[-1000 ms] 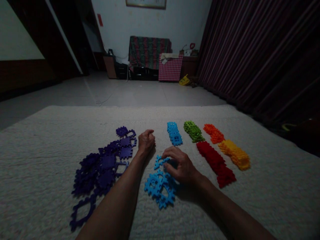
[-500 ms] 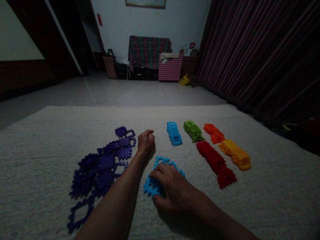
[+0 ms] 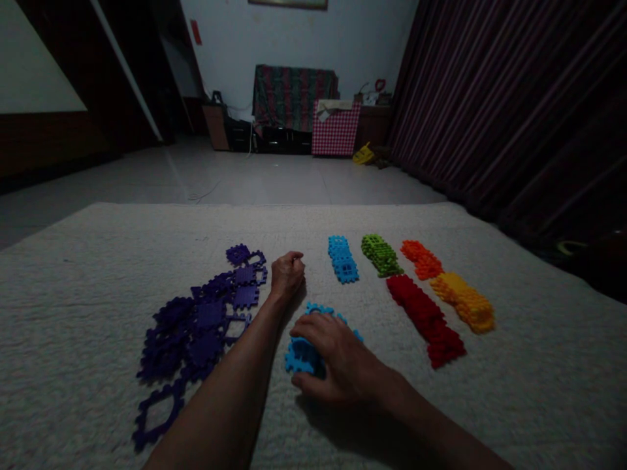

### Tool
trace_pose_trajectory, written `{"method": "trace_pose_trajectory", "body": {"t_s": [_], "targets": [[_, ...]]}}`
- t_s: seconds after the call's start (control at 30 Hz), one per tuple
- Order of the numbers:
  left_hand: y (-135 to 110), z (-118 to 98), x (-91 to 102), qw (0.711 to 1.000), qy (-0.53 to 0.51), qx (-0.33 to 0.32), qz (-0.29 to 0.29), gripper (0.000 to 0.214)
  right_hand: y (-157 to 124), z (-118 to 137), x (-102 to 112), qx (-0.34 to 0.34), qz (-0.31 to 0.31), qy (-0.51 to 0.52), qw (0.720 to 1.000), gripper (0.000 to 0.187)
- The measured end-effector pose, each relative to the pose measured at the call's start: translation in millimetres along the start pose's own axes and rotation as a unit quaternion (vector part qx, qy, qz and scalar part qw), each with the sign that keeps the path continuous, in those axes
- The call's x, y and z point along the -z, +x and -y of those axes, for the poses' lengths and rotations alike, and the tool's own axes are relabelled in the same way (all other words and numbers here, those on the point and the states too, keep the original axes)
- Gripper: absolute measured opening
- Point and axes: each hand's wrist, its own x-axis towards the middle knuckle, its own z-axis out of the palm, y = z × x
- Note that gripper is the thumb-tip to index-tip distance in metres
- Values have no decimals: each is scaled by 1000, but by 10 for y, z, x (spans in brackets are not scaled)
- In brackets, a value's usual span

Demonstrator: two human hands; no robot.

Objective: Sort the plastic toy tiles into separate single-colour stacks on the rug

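We look across a pale, coarsely textured cover (image 3: 304, 225), wrinkled in places, its straight far edge giving onto a grey tiled floor (image 3: 284, 179). The room is dim. Against the back wall (image 3: 225, 39) we make out a striped drape (image 3: 294, 94), a red-and-white checked cloth (image 3: 336, 134) and, on the floor beside it, a yellow object (image 3: 362, 155) too small for us to name. A dark pleated curtain (image 3: 441, 98) fills the right side.

On the cover, our right hand (image 3: 337, 356) arches over the loose light-blue pieces (image 3: 296, 359) near the middle, fingers and thumb bent apart around them; we cannot tell whether they grip. Our left hand (image 3: 288, 275) rests just beyond, its fingers curled in, the palm hidden from us.

Left of our left arm spread purple notched pieces (image 3: 208, 313), many overlapping. To the right we see overlapping rows: light-blue row (image 3: 343, 259), green row (image 3: 381, 254), orange row (image 3: 421, 259), red row (image 3: 424, 320) and yellow row (image 3: 463, 301).
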Motion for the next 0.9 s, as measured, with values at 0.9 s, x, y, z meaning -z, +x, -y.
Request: {"method": "trace_pose_trajectory", "body": {"t_s": [0.9], "targets": [[-21,-66,37,1000,26,-2,-4,35,-104,-677,416,-161,-54,-150,974,48]]}}
